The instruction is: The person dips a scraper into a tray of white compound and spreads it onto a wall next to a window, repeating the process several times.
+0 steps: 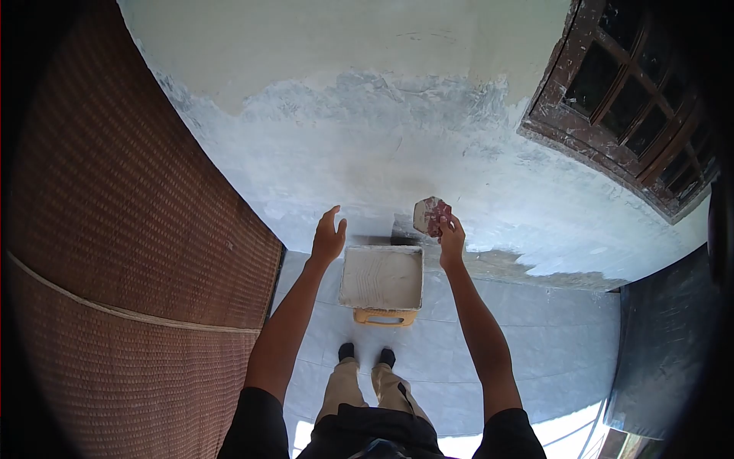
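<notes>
My right hand (451, 241) grips a flat, roughly hexagonal piece (429, 217) by its right edge, in front of the wall. One part of the piece is dull red and the rest is pale grey and smeared; I cannot make out its exact kind. My left hand (329, 236) is in the air with fingers and thumb apart, holding nothing. Between and below the hands sits a shallow square tray (382, 277) with off-white paste showing combed lines. Under the tray is a yellow plastic stool (386, 317).
Ahead stands a wall (344, 145) with uneven white coating below a pale green upper part. A brown-framed window (634, 92) is at upper right. A woven brown screen (145, 214) with a rope borders the left. Grey tiled floor (550, 336) lies below, with a dark panel (665, 344) at right.
</notes>
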{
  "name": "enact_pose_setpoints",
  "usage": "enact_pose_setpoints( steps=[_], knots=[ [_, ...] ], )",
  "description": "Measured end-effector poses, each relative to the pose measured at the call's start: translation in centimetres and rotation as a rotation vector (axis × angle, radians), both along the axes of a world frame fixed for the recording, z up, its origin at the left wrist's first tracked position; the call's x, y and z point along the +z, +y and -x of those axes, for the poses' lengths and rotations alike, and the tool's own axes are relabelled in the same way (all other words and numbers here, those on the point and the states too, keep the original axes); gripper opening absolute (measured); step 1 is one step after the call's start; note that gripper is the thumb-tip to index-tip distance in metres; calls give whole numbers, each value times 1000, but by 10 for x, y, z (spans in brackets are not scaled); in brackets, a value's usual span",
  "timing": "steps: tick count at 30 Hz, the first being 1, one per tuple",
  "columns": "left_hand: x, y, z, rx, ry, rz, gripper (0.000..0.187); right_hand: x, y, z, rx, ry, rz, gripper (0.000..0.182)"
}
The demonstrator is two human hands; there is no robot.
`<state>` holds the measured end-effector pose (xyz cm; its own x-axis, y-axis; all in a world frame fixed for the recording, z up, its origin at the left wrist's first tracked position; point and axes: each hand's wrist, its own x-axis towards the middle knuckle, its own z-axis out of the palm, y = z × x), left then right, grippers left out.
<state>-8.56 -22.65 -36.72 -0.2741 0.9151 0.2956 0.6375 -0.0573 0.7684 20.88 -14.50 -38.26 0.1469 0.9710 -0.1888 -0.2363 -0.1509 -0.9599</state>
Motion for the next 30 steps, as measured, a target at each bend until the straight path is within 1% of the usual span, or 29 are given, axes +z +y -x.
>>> enact_pose_setpoints(
  steps=[2,6,7,9,10,12,13,15,16,18,19,21,22,23,25,26,27,29,30],
  knots=[
    [-33,-6,10,15,-25,52,43,-17,-11,12,54,-30,58,26],
    [-100,-28,24,47,-56,114,41,-72,-30,31,108,-53,117,29],
    [-118,-37,25,58,-65,143,40,-95,-35,31,111,-60,147,29],
    [-155,-50,29,59,-90,181,39,-150,-39,31,175,-88,83,29],
    [-170,-58,30,56,-110,199,39,-166,-45,30,176,-92,109,29],
    [-201,-75,29,73,-133,265,39,-198,-56,28,247,-359,153,29],
    [-218,-85,29,90,-149,310,39,-211,-64,29,252,-365,179,29],
    [-253,-103,29,87,-172,342,40,-235,-78,28,256,-537,140,29],
    [-267,-111,28,82,-187,349,40,-244,-84,28,262,-543,162,29],
    [-293,-128,25,97,-210,398,41,-259,-92,26,335,-743,65,26],
    [-305,-136,23,111,-224,426,41,-268,-96,25,344,-750,86,26],
    [-327,-149,18,126,-251,454,42,-287,-99,24,335,-820,-23,25],
    [-336,-156,15,141,-270,464,43,-294,-100,23,355,-832,-45,28],
    [-344,-162,11,146,-277,482,43,-302,-101,24,368,-836,-28,28],
    [-358,-170,6,152,-288,511,45,-316,-102,29,403,-924,-132,30],
    [-363,-172,4,158,-293,523,45,-311,-101,38,455,-971,-130,32],
    [-368,-174,3,154,-317,531,46,-309,-101,47,465,-973,-120,32],
    [-377,-176,2,154,-343,550,46,-315,-100,66,553,-990,-244,33],
    [-381,-176,2,152,-376,548,46,-319,-99,77,561,-990,-236,33]
  ],
)
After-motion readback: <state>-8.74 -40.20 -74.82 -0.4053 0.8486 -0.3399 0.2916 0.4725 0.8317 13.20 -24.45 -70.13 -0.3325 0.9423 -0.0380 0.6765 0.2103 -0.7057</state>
